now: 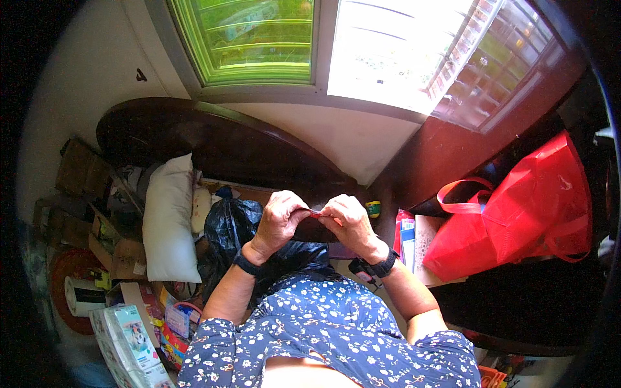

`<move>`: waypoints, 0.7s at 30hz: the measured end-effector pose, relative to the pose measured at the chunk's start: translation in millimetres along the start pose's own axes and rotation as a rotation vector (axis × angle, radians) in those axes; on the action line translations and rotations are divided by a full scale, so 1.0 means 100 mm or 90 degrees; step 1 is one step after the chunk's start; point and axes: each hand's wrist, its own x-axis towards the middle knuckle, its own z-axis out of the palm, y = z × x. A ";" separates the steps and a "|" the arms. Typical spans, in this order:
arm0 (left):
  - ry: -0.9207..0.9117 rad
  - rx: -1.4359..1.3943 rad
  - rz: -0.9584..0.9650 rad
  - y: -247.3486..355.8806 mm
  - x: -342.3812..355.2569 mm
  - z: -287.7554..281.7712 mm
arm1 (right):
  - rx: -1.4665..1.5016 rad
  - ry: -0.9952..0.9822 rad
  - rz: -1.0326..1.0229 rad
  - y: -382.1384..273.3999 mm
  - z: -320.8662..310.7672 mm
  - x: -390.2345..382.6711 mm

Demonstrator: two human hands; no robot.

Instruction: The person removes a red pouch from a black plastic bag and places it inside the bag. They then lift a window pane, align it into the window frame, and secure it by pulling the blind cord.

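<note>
the main risk, as i judge it, is a slip: the small red thing (315, 214) is pinched up in the air by fingertips alone, so a loose pinch or an uneven pull could let it drop. if it is thin, as it seems, pulling the two hands apart could also tear it. a fall could take it into the folds of the black plastic bag (228, 223), just left of and below the hands in the view, where it would be hard to find.

the red thing lies between the two hands, touching the fingertips of both. the left hand (279, 216) has its left end, thumb and fingers drawn narrow on it; the right hand (350, 221) has the right end in a like pinch. most of it is hidden by the fingers, so i cannot tell what it is or whether it is folded. the white pillow (169, 223) is farther left, beyond the black bag, and the big red bag (511, 213) is well apart on the right.
</note>
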 end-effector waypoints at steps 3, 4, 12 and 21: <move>0.001 -0.065 -0.023 -0.03 -0.04 0.04 | 0.003 -0.003 0.000 0.01 -0.02 -0.04; -0.006 -0.125 -0.063 -0.04 -0.06 0.06 | 0.007 -0.005 0.005 0.01 -0.03 -0.05; -0.005 -0.282 -0.119 -0.11 -0.18 0.15 | 0.040 0.001 0.026 -0.04 -0.08 -0.07; -0.009 -0.275 -0.087 -0.05 -0.14 0.16 | 0.040 0.008 0.015 -0.10 -0.12 -0.01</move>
